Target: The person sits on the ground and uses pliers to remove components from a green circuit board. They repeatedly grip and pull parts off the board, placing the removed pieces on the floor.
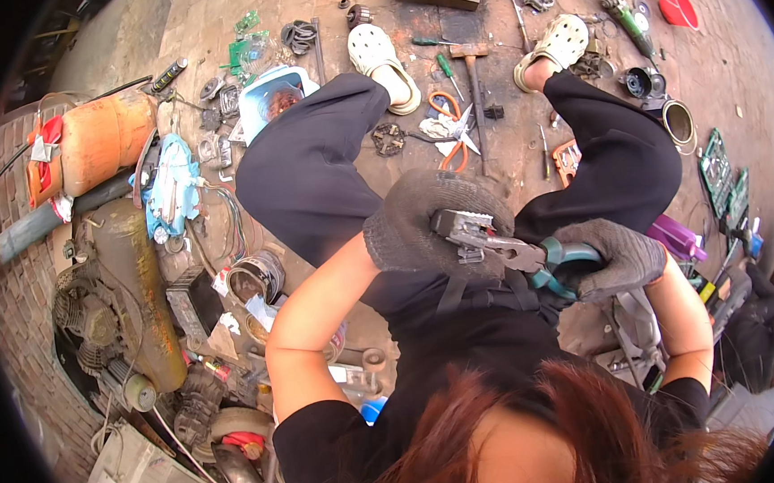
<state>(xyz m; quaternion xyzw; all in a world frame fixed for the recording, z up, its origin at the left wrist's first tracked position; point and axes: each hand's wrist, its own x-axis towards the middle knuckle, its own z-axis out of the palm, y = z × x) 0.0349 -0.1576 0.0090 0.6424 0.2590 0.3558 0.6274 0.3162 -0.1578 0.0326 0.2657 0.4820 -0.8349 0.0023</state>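
Your left hand [421, 221], gloved in dark grey, is closed around one small metal part [467, 229]; your right hand [621, 256], gloved also, is clamped on one pair of teal-handled pliers [523, 257]. From the centre of view, the part is at 3 o'clock, and the pliers are a little farther. Their nose meets the part, but whether it bites, one cannot tell. Counting from the pliers, you have one hammer [476, 101] just before 12 o'clock, one pair of orange-handled scissors [460, 135] at 11, and two green-handled screwdrivers [444, 62] beyond the scissors. Among containers, one light blue basin [252, 103] at 10 holds a reddish-brown thing [285, 99], too unclear to name; one metal tin [270, 272] is at 9; one red bucket [678, 10] is at 1; one green case [714, 169], between 2 and 3, lies opened in two halves.
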